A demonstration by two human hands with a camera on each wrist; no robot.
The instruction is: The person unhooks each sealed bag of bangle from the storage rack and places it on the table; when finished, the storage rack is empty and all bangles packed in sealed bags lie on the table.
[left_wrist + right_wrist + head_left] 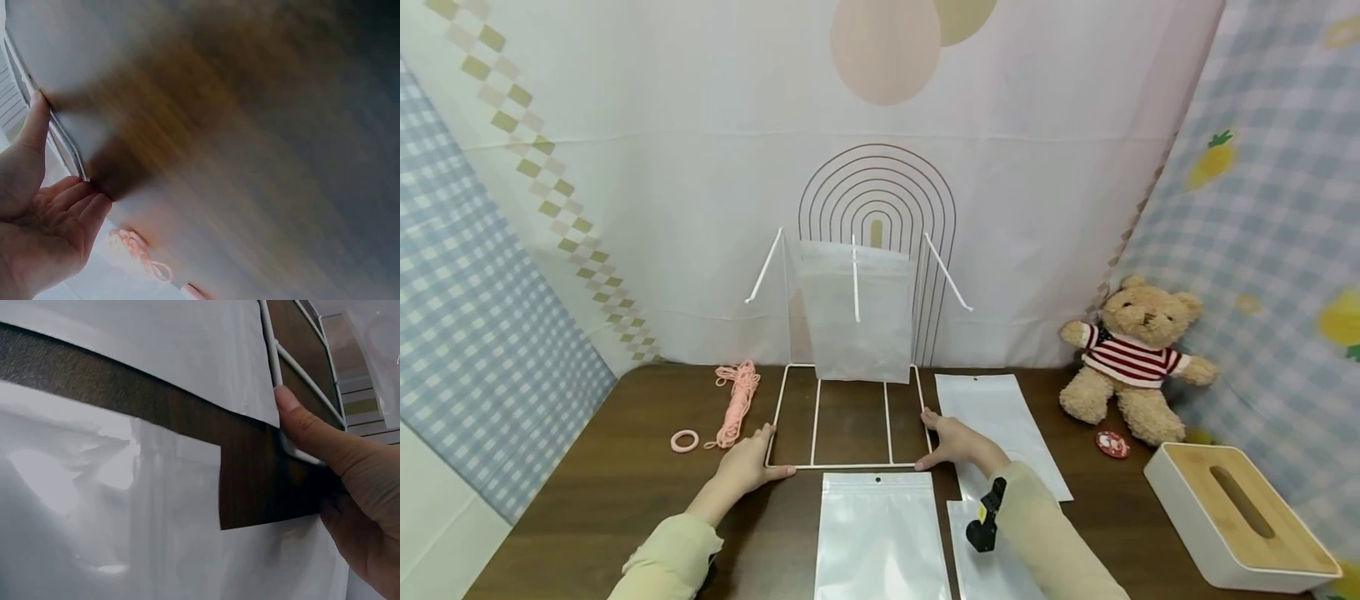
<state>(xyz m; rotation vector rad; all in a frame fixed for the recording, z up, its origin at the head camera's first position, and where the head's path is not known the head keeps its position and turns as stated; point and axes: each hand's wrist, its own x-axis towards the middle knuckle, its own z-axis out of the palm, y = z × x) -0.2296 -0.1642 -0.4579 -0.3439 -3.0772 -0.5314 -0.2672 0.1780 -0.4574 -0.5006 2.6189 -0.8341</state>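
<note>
A white wire rack (850, 466) stands on the brown table with three long prongs pointing forward. From its middle prong hangs a translucent white zip bag (883, 333). My left hand (745, 462) holds the front left corner of the base, thumb on the front wire and fingers at the side; the left wrist view shows the same hold on the wire (65, 140). At the front right corner, my right hand (961, 442) grips the base likewise, its thumb (306, 422) on the wire. A white zip bag (880, 533) lies flat before the rack.
More white bags lie at right, one (1000, 417) behind another (992, 579), partly under my right arm. Left of the rack are a pink rope bundle (741, 400) and a pink ring (684, 448). A teddy bear (1138, 354), red badge (1112, 444) and tissue box (1195, 525) sit far right.
</note>
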